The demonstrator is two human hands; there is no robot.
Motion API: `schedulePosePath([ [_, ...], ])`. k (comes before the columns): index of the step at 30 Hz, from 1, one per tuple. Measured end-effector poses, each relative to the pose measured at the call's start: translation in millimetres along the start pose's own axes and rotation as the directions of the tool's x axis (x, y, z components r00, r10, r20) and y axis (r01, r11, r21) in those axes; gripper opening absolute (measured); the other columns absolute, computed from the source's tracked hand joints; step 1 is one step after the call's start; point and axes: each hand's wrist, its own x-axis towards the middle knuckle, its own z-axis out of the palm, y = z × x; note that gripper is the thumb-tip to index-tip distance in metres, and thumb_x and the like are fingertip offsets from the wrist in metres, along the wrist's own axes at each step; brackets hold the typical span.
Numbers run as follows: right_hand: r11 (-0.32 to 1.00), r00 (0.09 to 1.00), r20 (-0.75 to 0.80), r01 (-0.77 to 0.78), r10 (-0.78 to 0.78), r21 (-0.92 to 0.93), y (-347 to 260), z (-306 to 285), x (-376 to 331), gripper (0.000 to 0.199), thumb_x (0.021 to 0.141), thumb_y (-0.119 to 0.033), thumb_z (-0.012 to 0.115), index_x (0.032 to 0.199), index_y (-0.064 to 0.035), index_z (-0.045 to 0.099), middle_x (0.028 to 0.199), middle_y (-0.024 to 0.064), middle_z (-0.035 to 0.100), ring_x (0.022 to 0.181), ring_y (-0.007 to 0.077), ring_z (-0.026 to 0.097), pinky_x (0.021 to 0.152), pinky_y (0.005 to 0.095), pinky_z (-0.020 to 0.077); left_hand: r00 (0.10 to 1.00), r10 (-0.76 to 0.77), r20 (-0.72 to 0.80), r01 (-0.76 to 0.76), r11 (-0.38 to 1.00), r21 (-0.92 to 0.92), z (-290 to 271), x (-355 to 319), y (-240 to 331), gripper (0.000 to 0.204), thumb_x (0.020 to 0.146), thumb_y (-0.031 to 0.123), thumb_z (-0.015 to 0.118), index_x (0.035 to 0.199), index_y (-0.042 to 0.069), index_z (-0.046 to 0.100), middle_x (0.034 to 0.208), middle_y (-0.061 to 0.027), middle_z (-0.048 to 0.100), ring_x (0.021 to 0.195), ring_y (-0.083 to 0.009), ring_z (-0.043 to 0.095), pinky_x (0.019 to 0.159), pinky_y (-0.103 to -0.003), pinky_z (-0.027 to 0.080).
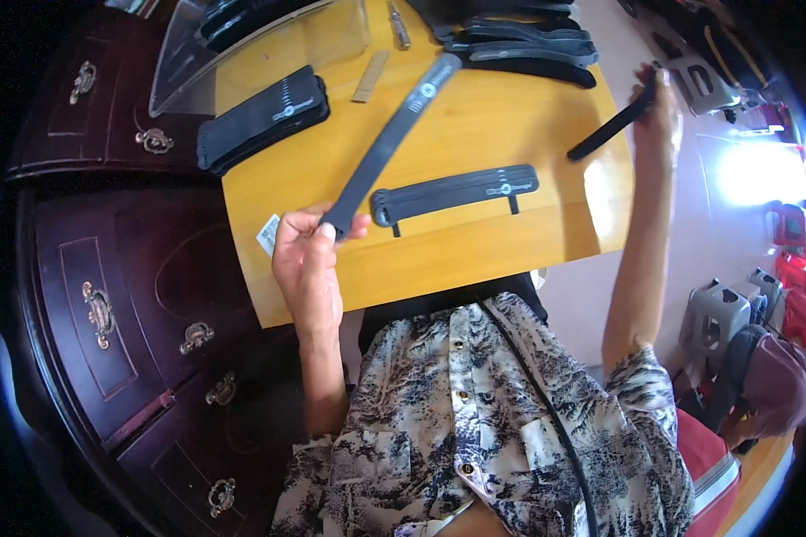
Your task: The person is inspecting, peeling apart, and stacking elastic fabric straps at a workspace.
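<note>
My left hand [306, 268] pinches one end of a dark grey hook-and-loop strap [383, 148] between thumb and fingers. The strap slants up and away over the yellow table, light printing near its far end. Out past the table's right edge, my right hand [658, 121] grips a narrow black strap [609, 129], whose loose end points back over the table. Between the hands lies a flat bundle of grey straps [452, 194], with two short black tabs sticking out below it. A thicker stack of the same straps [264, 121] rests at the far left.
A clear plastic bin [184, 76] with dark straps inside stands at the far left of the table [475, 242]. More black and grey straps [528, 49] pile up at the back right. A screwdriver [398, 27] and a tan strip [370, 77] lie between. Dark wooden drawers [98, 277] stand left.
</note>
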Motion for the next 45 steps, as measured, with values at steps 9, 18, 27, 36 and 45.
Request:
schedulePosePath([
  [9, 0.989, 0.981, -0.195, 0.018, 0.012, 0.148, 3, 69, -81, 0.021, 0.092, -0.027, 0.058, 0.097, -0.0075, 0.058, 0.086, 0.0008, 0.060, 0.081, 0.0104, 0.058, 0.064, 0.0255, 0.0522, 0.998, -0.062, -0.019, 0.061, 0.997, -0.039, 14, 12, -24, 0.005, 0.091, 0.004, 0.050, 0.090, 0.000, 0.048, 0.100, -0.0163, 0.059, 0.087, -0.0278, 0.066, 0.080, -0.034, 0.054],
  [18, 0.938, 0.984, -0.179, -0.069, 0.008, -0.338, 18, 18, -117, 0.024, 0.088, -0.010, 0.061, 0.111, -0.0037, 0.057, 0.081, 0.0041, 0.060, 0.063, 0.0099, 0.059, 0.055, 0.0227, 0.0516, 0.988, -0.153, 0.000, 0.152, 0.984, -0.094, 6, 8, -24, 0.013, 0.092, 0.013, 0.054, 0.095, 0.000, 0.053, 0.092, -0.0118, 0.062, 0.083, -0.0233, 0.065, 0.079, -0.032, 0.052],
  [27, 0.991, 0.950, -0.311, -0.033, -0.009, -0.128, 22, 32, -112, 0.018, 0.088, -0.008, 0.060, 0.104, -0.0027, 0.052, 0.077, 0.0077, 0.061, 0.060, 0.0135, 0.062, 0.055, 0.0257, 0.0541, 0.980, -0.176, 0.094, 0.190, 0.964, -0.187, 8, 6, -27, 0.016, 0.093, 0.016, 0.054, 0.098, 0.001, 0.055, 0.092, -0.0102, 0.063, 0.082, -0.0201, 0.064, 0.075, -0.030, 0.050],
  [36, 0.959, 0.974, -0.227, -0.055, -0.011, -0.279, 24, 25, -111, 0.017, 0.086, -0.008, 0.062, 0.095, 0.0001, 0.050, 0.080, 0.0107, 0.063, 0.066, 0.0138, 0.065, 0.056, 0.0258, 0.0537, 0.976, -0.158, 0.149, 0.186, 0.963, -0.195, 7, 3, -30, 0.017, 0.093, 0.014, 0.051, 0.102, 0.000, 0.053, 0.094, -0.0111, 0.063, 0.083, -0.0215, 0.064, 0.076, -0.032, 0.050],
  [45, 0.350, 0.988, -0.052, 0.002, -0.146, -0.937, -16, 34, -134, 0.054, 0.083, -0.020, 0.067, 0.127, -0.0014, 0.043, 0.081, 0.0080, 0.063, 0.062, 0.0127, 0.060, 0.054, 0.0276, 0.0476, 0.969, -0.176, 0.172, 0.212, 0.953, -0.217, 5, -1, -19, 0.020, 0.091, 0.012, 0.052, 0.106, -0.001, 0.051, 0.095, -0.0119, 0.063, 0.088, -0.0223, 0.063, 0.080, -0.033, 0.050],
])
